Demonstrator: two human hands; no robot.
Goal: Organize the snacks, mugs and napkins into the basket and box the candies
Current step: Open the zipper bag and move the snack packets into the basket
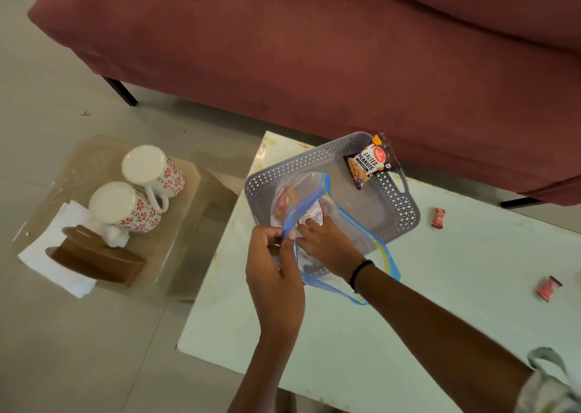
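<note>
A clear zip bag with a blue rim is held open over the near edge of the grey basket. My left hand pinches the bag's rim. My right hand reaches into its mouth, fingers on a red and white snack packet inside. A salted peanuts packet leans on the basket's far rim. Two red candies lie on the white table to the right. Two white mugs with red flowers stand upside down on the glass side table, beside white napkins.
The white table stands before a dark red sofa. A brown wooden napkin holder lies on the napkins on the glass side table to the left. Pale tiled floor surrounds both tables.
</note>
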